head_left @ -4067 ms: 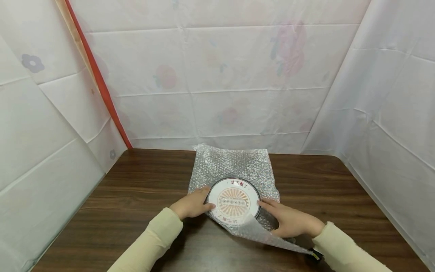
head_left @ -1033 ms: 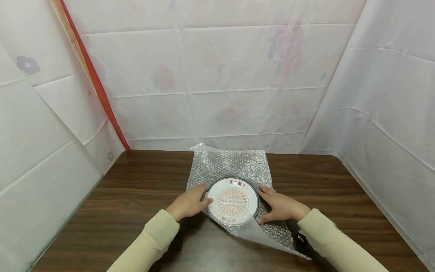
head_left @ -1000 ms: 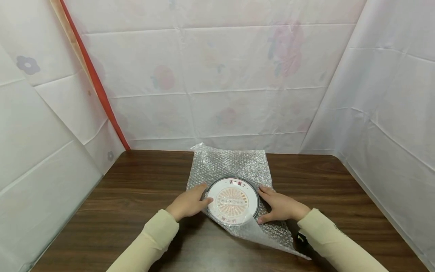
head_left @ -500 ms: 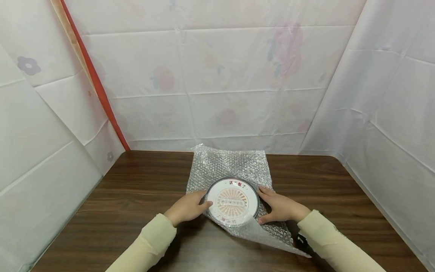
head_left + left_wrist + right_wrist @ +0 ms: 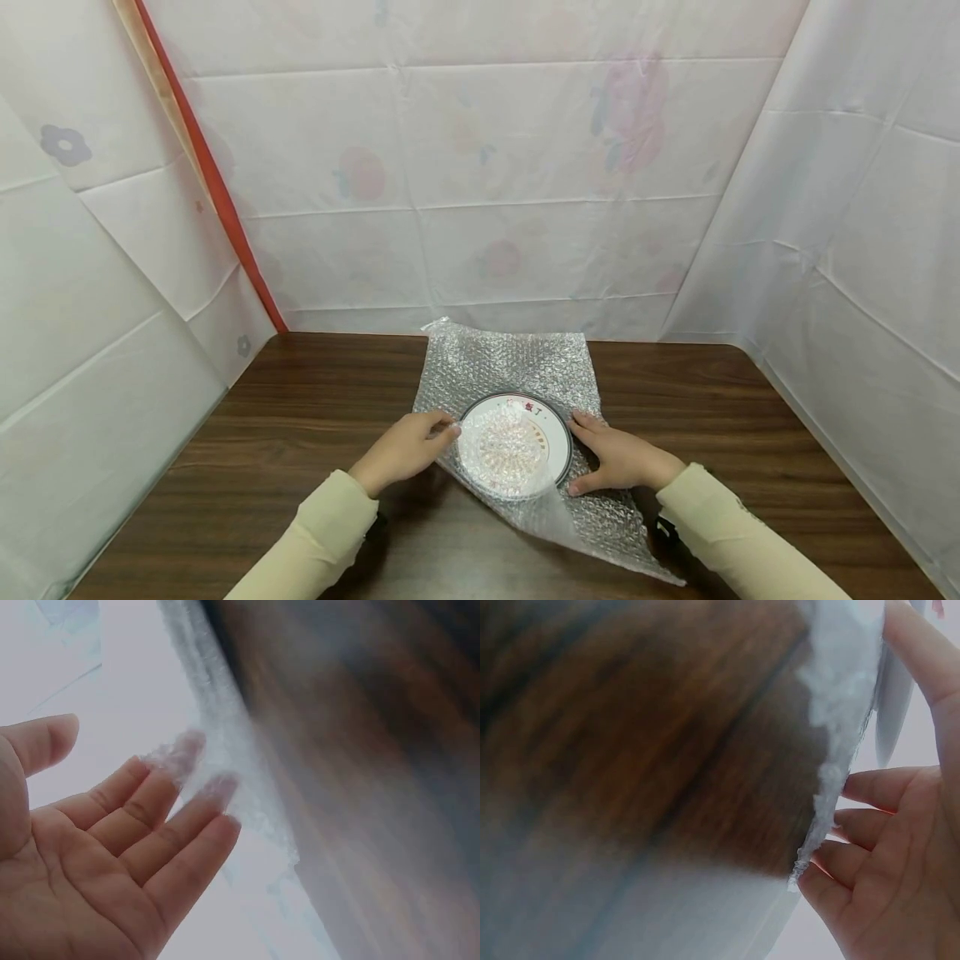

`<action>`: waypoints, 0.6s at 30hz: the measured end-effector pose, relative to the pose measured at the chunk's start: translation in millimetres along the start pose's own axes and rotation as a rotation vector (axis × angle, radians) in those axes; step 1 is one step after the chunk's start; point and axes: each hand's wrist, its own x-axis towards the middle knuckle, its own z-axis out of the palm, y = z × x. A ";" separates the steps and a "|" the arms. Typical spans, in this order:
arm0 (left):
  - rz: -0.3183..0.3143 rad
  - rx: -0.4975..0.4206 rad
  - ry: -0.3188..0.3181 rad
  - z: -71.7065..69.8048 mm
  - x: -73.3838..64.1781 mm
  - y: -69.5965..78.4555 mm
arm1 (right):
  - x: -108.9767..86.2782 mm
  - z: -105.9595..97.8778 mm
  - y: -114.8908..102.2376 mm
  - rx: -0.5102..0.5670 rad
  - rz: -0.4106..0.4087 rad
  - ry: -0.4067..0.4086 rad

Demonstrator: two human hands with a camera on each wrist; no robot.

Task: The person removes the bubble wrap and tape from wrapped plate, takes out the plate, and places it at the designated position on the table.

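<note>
A round white plate (image 5: pixel 558 437) with a dark rim and red lettering lies on a sheet of bubble wrap (image 5: pixel 510 358) in the head view. A folded part of the wrap covers the plate's left and middle. My left hand (image 5: pixel 401 450) is at the plate's left side, its fingertips at the wrap's edge. In the left wrist view the fingers (image 5: pixel 176 825) are nearly straight, with tips seen through the wrap and the thumb apart. On the plate's right, my right hand (image 5: pixel 622 457) rests on the wrap, fingers spread and slightly bent beside the rim.
Everything lies on a dark wooden table (image 5: pixel 322 383). White patterned sheeting (image 5: pixel 480 183) hangs behind and on both sides. A loose corner of the wrap (image 5: pixel 630 554) reaches toward the front right. Something black (image 5: pixel 666 529) shows at the right cuff.
The left hand has shifted slightly left, and the wrap flap now covers more of the plate's print. Earlier, the right hand drew a little nearer the plate; lately it has stayed still.
</note>
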 end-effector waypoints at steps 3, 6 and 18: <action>0.012 -0.026 -0.006 -5.4 -0.5 1.5 | -0.1 -0.1 0.1 0.004 0.002 -0.004; 0.030 -0.044 -0.015 -9.9 -1.6 2.6 | 0.0 -0.2 0.3 0.006 0.005 -0.006; 0.083 -0.114 -0.066 -28.5 -7.4 -2.0 | -0.3 -1.7 -1.1 0.017 0.011 -0.012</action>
